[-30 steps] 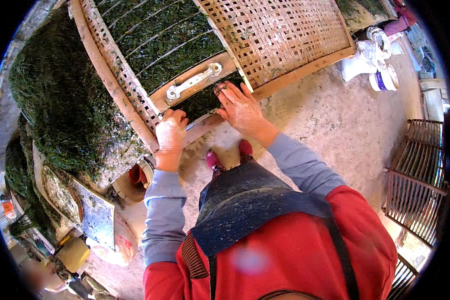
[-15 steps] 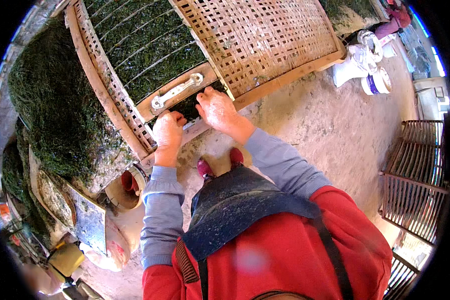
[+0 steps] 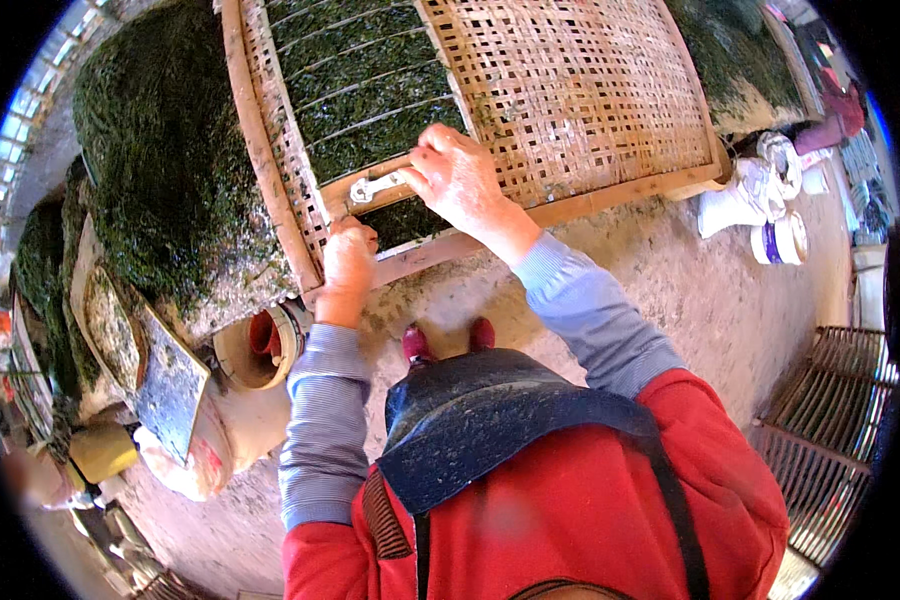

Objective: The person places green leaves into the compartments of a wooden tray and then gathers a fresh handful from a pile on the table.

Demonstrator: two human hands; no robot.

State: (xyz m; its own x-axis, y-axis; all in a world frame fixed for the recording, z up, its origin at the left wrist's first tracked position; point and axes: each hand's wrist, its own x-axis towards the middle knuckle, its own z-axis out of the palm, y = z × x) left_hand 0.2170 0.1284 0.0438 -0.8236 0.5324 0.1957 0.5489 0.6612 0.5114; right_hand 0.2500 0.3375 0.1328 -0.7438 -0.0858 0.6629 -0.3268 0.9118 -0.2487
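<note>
A slatted frame [image 3: 365, 105] of pale strips lies over dark green shredded plant matter on a woven tray [image 3: 570, 90]. Its near end is a wooden bar [image 3: 340, 191] bearing a white handle [image 3: 378, 186]. My right hand [image 3: 462, 182] is closed over the frame's near right corner, covering the handle's right end. My left hand [image 3: 350, 262] is closed by the near left corner, low against the tray's edge; its curled fingers hide whatever they hold. Between my hands, a strip of dark green matter [image 3: 406, 220] shows below the bar.
A large heap of dark green matter [image 3: 155, 130] stands at the left. Below it are a bucket [image 3: 232, 350] with something red inside and a flat board [image 3: 175, 375]. White sacks [image 3: 735, 205] and a white bucket [image 3: 790, 238] sit at the right, above slatted racks [image 3: 820, 430].
My right hand has moved up from the strip below the bar onto the frame's corner. My left hand stays near the left corner. The whole view has shifted slightly.
</note>
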